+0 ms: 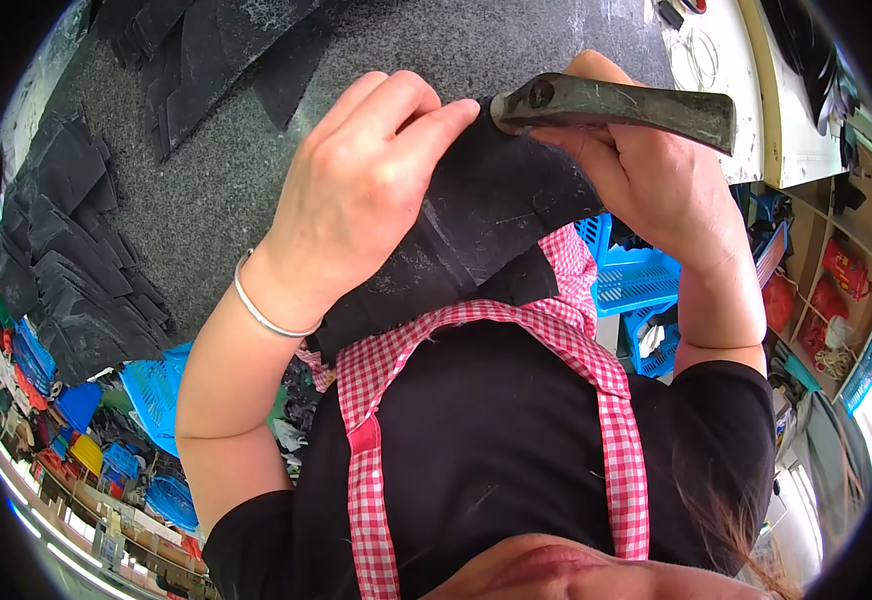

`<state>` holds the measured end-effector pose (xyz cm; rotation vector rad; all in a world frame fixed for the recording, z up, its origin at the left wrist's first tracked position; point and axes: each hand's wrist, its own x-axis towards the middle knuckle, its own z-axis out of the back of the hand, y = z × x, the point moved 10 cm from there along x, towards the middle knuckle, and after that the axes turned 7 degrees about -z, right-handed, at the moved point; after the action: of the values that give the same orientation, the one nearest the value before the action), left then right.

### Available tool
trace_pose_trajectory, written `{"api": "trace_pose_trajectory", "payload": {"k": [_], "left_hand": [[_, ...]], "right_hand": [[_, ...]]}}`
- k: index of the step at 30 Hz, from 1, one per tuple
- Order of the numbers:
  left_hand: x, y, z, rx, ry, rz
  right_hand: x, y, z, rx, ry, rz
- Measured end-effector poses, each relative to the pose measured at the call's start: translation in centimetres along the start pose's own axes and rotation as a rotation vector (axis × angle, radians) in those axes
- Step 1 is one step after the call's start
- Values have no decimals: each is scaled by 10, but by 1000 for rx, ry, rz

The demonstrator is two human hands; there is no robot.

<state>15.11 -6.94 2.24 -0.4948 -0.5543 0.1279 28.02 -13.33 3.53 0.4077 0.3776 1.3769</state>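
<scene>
My right hand (671,195) is closed around a hammer (646,105); its dark, worn metal head points sideways over the fingers, and the handle is mostly hidden. The small round face of the hammer is close to the black sheet material (476,215) at the near edge of the table. With fingers curled, my left hand (356,180) pinches the upper edge of that material, its thumb and forefinger just left of the hammer face. The material hangs over the table edge in folded layers against the red-and-white checked apron (376,375).
Stacks of black cut pieces (71,240) lie at the left of the speckled grey tabletop (226,200), with more black pieces (216,60) farther back. Blue plastic baskets (636,280) stand below at right. A white surface with a coiled cord (696,60) adjoins at far right.
</scene>
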Motion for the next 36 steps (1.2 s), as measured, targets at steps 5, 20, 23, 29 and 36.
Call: {"api": "trace_pose_trajectory", "payload": {"k": [5, 20, 23, 29, 36], "left_hand": [[1, -10, -3, 119, 27, -32], [-6, 1, 8, -11, 12, 80], [-14, 20, 14, -175, 20, 222], [-15, -1, 21, 89, 50, 88], [-33, -1, 26, 49, 21, 129]], "right_hand": [[8, 5, 10, 22, -53, 30], [13, 25, -3, -147, 5, 56], [10, 26, -7, -146, -27, 35], [11, 40, -12, -77, -15, 95], [11, 54, -22, -88, 29, 128]]}}
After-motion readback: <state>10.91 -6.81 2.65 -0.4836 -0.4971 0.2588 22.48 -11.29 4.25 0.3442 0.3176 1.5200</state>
